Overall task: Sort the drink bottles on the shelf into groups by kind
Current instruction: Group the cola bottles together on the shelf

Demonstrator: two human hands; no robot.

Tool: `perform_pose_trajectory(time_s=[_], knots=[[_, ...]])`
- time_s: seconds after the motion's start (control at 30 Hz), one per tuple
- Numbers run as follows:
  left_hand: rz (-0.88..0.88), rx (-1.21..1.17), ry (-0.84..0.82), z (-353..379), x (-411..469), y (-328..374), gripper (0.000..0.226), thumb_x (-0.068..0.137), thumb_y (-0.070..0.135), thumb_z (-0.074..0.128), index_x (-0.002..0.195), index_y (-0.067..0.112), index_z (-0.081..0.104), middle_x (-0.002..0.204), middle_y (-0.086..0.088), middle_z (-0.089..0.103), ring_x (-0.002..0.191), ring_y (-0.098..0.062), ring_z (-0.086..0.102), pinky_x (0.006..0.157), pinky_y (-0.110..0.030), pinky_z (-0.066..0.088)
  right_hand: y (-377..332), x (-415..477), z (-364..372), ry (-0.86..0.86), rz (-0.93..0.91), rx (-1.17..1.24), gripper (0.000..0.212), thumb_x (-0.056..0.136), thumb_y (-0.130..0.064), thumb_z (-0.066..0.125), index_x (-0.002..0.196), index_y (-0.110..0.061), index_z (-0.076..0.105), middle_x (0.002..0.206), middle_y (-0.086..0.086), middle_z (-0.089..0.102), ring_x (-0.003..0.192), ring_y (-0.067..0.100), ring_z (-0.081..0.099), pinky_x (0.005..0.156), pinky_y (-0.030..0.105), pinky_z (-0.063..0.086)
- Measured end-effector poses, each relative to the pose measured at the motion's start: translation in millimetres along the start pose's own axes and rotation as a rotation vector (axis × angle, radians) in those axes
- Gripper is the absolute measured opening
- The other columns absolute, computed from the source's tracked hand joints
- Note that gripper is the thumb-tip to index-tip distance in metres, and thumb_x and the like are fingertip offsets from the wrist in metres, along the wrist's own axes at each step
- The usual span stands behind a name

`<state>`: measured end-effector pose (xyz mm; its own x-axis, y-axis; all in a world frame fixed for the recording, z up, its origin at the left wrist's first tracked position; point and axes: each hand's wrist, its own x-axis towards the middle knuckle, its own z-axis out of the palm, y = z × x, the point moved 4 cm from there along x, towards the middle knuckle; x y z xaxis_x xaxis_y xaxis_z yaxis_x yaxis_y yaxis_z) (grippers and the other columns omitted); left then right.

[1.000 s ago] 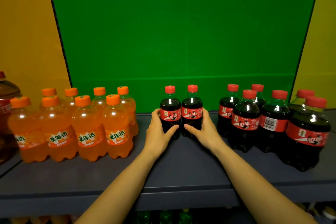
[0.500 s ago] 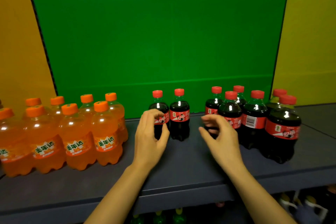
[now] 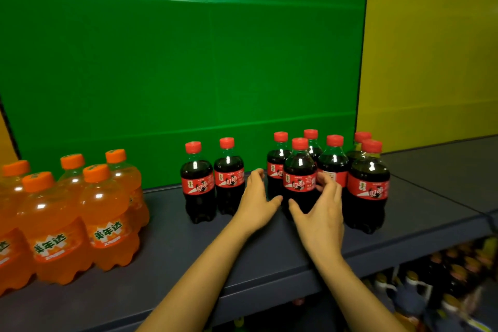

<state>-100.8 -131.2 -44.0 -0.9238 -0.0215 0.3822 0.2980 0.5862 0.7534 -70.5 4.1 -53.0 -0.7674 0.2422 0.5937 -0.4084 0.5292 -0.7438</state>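
Two cola bottles (image 3: 199, 183) (image 3: 229, 178) with red caps stand side by side mid-shelf. To their right is a cluster of several more cola bottles, with one (image 3: 299, 178) at its front. My left hand (image 3: 256, 202) lies spread just left of that front bottle, between the pair and the cluster. My right hand (image 3: 320, 213) sits on its right, fingers loosely bent beside the label, thumb low in front. Neither hand grips a bottle. Several orange soda bottles (image 3: 107, 213) are grouped at the far left.
The dark grey shelf (image 3: 188, 259) has a front edge close under my forearms. A green back panel (image 3: 188, 62) and a yellow panel (image 3: 431, 48) close the rear. More bottles (image 3: 444, 286) stand on a lower shelf at the bottom right.
Both hands let go of the two-bottle pair and moved right to the front bottle of the cola cluster. The view has swung to the right.
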Motion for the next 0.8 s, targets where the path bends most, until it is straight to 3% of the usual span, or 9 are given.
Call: perform_pose_trajectory(time_s=[0.13, 0.2, 0.37, 0.57, 0.8], knots=[[-0.105, -0.094, -0.007, 13, 29, -9, 0.074, 0.082, 0.005, 0.063, 0.140, 0.006, 0.017, 0.144, -0.014, 0.035, 0.134, -0.026, 0.035, 0.111, -0.040, 0.031, -4, -3, 1, -0.041, -0.006, -0.114, 0.073, 0.081, -0.025, 0.068, 0.140, -0.018, 0.025, 0.144, -0.004, 0.034, 0.129, 0.017, 0.039, 0.083, 0.032, 0.044], [-0.127, -0.155, -0.008, 16, 37, -12, 0.071, 0.080, 0.001, 0.063, 0.138, 0.009, 0.022, 0.138, -0.012, 0.044, 0.130, -0.025, 0.042, 0.109, -0.041, 0.035, -5, -3, 1, -0.053, -0.015, -0.161, 0.077, 0.082, -0.026, 0.067, 0.143, -0.020, 0.021, 0.146, -0.006, 0.030, 0.130, 0.016, 0.036, 0.084, 0.032, 0.045], [-0.172, -0.395, -0.070, 21, 39, -15, 0.069, 0.078, -0.013, 0.057, 0.136, 0.012, 0.028, 0.118, -0.002, 0.052, 0.110, -0.016, 0.050, 0.094, -0.030, 0.043, -4, -2, 1, -0.071, -0.023, -0.143, 0.078, 0.082, -0.028, 0.066, 0.143, -0.021, 0.019, 0.146, -0.007, 0.026, 0.129, 0.016, 0.037, 0.087, 0.030, 0.044], [-0.167, -0.384, -0.050, 17, 40, -21, 0.058, 0.076, -0.007, 0.065, 0.123, 0.012, 0.036, 0.119, -0.006, 0.055, 0.114, -0.019, 0.052, 0.095, -0.029, 0.042, -7, -3, 0, -0.063, -0.017, -0.164, 0.077, 0.083, -0.034, 0.066, 0.142, -0.020, 0.019, 0.144, -0.006, 0.027, 0.120, 0.021, 0.050, 0.085, 0.034, 0.047], [-0.127, -0.316, -0.052, 11, 24, -14, 0.055, 0.078, -0.001, 0.067, 0.122, 0.011, 0.037, 0.115, -0.001, 0.054, 0.110, -0.013, 0.051, 0.089, -0.021, 0.041, -10, -6, 0, -0.056, -0.008, -0.183, 0.081, 0.082, -0.035, 0.066, 0.143, -0.014, 0.018, 0.142, 0.002, 0.033, 0.123, 0.024, 0.048, 0.088, 0.035, 0.046]])
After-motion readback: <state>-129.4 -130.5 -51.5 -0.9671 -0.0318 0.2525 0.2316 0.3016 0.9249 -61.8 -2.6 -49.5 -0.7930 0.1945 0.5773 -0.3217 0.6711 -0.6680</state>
